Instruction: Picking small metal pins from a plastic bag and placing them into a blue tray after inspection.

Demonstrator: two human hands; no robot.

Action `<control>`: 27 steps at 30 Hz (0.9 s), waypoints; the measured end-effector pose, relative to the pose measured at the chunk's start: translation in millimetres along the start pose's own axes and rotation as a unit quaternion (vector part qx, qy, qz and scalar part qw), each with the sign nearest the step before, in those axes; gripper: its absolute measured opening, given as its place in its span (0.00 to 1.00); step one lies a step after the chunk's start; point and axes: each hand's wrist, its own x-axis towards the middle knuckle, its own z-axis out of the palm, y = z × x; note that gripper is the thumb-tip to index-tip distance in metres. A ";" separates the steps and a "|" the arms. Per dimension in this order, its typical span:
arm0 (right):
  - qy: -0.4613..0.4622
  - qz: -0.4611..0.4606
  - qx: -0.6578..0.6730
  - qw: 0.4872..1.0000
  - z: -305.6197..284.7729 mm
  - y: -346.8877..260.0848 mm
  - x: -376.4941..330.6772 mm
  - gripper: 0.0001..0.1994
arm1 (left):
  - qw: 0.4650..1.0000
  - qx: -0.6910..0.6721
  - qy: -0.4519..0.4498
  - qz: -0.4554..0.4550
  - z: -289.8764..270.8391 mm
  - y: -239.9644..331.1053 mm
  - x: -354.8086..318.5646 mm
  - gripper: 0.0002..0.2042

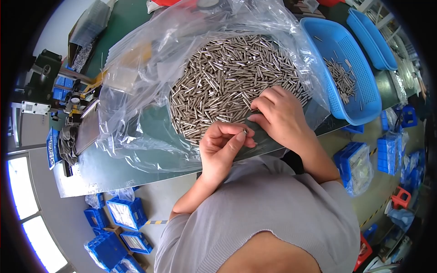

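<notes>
A wide heap of small silvery metal pins lies on a sheet of clear plastic spread over the green table. My left hand is at the heap's near edge, with thumb and fingers closed on a single metal pin, seen nearly end-on. Just right of it, my right hand rests by the near right side of the heap. Its fingers are curled toward the thumb, and what lies between them, if anything, is too small to make out. The two hands are close together but apart.
A blue perforated basket with some loose pins stands to the right, a second blue basket beyond it. A dark machine is at the left end of the table. Blue crates stand on the floor below.
</notes>
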 end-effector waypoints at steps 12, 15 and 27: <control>-0.013 -0.078 -0.074 0.994 4.2 -1.9 -2.1 0.04 | 1.000 -0.008 0.012 0.001 -0.1 -0.1 1.0 0.03; -0.057 -0.056 -0.022 0.997 -5.5 -2.6 -4.3 0.06 | 1.000 -0.010 0.013 0.002 0.6 0.7 0.8 0.03; -0.079 -0.070 -0.136 0.985 -1.6 -6.5 2.8 0.03 | 1.000 -0.018 0.013 -0.002 1.5 1.3 1.8 0.03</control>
